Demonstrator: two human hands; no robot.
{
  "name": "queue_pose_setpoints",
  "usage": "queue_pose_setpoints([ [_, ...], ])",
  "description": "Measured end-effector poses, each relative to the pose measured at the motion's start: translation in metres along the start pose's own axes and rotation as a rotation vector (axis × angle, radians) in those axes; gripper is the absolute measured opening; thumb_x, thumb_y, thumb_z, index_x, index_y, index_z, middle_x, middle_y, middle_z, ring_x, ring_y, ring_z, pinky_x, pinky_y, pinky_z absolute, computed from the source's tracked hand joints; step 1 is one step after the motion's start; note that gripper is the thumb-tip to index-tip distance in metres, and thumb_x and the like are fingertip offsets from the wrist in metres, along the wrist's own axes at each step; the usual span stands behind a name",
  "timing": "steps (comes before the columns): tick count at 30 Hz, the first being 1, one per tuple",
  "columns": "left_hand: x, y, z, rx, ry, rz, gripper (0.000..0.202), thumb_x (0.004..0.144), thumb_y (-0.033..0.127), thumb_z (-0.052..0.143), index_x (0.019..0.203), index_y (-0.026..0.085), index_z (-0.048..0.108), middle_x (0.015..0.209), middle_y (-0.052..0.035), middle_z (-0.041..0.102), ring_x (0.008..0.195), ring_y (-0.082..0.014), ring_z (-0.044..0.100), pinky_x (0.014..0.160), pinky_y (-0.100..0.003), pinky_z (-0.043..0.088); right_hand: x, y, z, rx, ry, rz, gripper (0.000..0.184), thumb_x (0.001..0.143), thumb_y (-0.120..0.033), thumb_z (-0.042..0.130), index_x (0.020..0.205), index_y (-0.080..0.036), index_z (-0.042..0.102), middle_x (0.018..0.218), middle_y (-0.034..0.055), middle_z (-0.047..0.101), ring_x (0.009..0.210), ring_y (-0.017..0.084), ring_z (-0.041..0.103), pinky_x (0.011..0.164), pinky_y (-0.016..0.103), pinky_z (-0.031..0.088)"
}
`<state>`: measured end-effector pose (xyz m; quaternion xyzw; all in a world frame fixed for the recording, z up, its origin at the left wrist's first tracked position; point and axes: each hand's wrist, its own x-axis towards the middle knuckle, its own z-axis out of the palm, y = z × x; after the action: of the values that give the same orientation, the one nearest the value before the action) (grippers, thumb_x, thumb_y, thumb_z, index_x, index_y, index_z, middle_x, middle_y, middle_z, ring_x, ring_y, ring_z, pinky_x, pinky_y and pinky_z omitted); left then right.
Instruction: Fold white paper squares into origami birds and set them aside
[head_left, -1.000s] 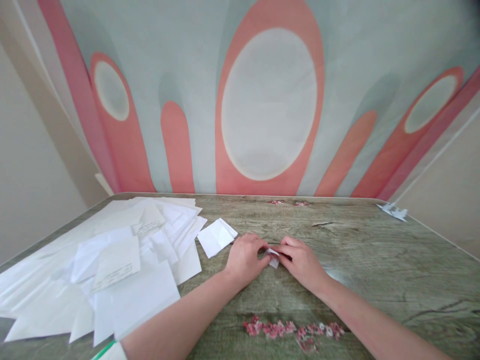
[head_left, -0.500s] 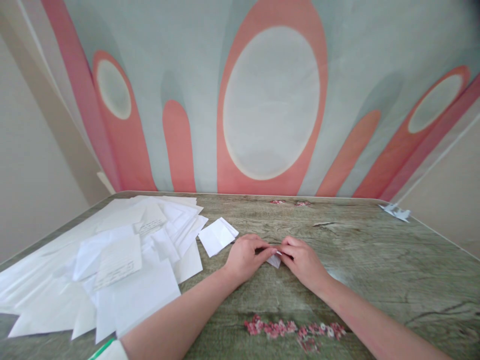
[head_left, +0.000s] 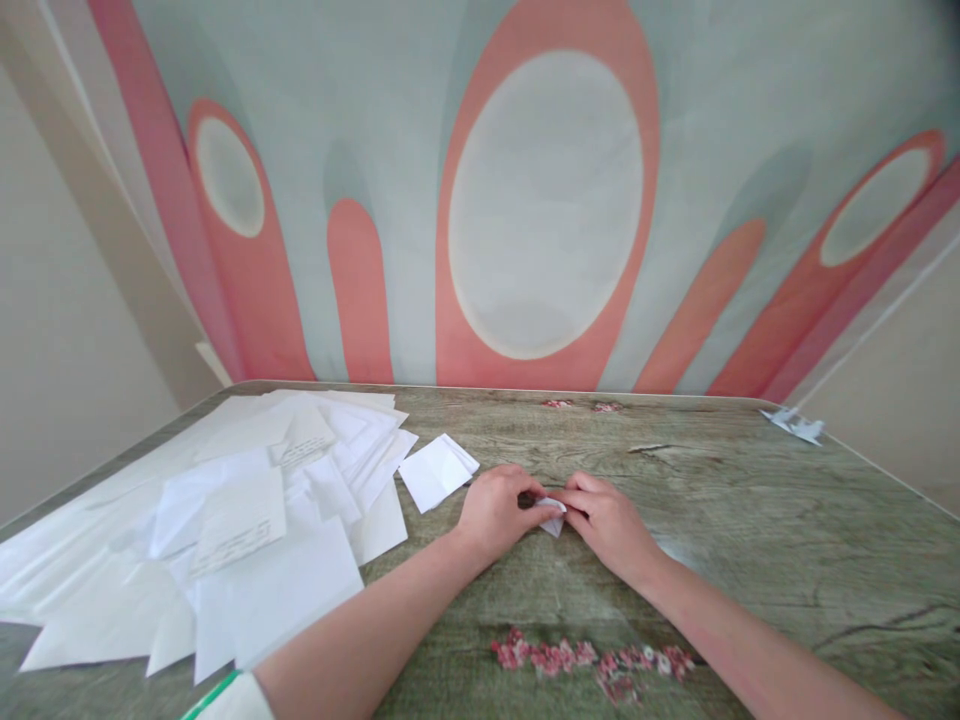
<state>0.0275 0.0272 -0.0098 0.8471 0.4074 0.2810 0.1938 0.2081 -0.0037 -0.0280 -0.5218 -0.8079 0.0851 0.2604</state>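
Note:
A small folded piece of white paper (head_left: 553, 524) is held between my two hands, low over the table, one corner pointing toward me. My left hand (head_left: 501, 512) pinches its left side with thumb and fingers. On the right side, the fingertips of my right hand (head_left: 604, 522) are closed on the same paper. Fingers cover much of its upper part, so the exact folds are hidden. Just left of my left hand lies a small stack of square white paper (head_left: 436, 473) on the table.
A large spread of white sheets (head_left: 300, 590) covers the table's left side, some bearing printed lines. At the far right edge lies a white cut or folded paper piece (head_left: 793, 425). Pink flower patterns (head_left: 555, 655) mark the wood-grain tabletop (head_left: 750, 500). A painted wall (head_left: 405, 150) stands behind.
My left thumb and fingers have shifted slightly on the small paper, and more of its white surface shows between the hands. The sheets on the table stay as they were.

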Motion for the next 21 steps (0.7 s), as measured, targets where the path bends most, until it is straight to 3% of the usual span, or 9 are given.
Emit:
queue_pose_setpoints([
  [5, -0.0011, -0.0007, 0.0000, -0.022, -0.013, 0.030, 0.022, 0.075, 0.041, 0.061, 0.082, 0.022, 0.069, 0.078, -0.0007, 0.064, 0.075, -0.0153, 0.057, 0.069, -0.023, 0.043, -0.0009, 0.0012, 0.0019, 0.004, 0.007, 0.011, 0.020, 0.082, -0.014, 0.054, 0.090, -0.026, 0.068, 0.075, -0.0001, 0.054, 0.072, 0.015, 0.053, 0.068, 0.025, 0.040],
  [21, -0.0035, -0.0009, -0.0030, -0.088, -0.045, 0.040, 0.019, 0.079, 0.036, 0.058, 0.087, 0.023, 0.070, 0.081, -0.0020, 0.065, 0.078, -0.0159, 0.059, 0.071, -0.023, 0.045, -0.0096, 0.0002, -0.0047, 0.079, 0.043, -0.086, 0.024, 0.090, -0.025, 0.045, 0.103, -0.025, 0.064, 0.081, 0.0038, 0.060, 0.075, 0.017, 0.057, 0.069, 0.028, 0.046],
])
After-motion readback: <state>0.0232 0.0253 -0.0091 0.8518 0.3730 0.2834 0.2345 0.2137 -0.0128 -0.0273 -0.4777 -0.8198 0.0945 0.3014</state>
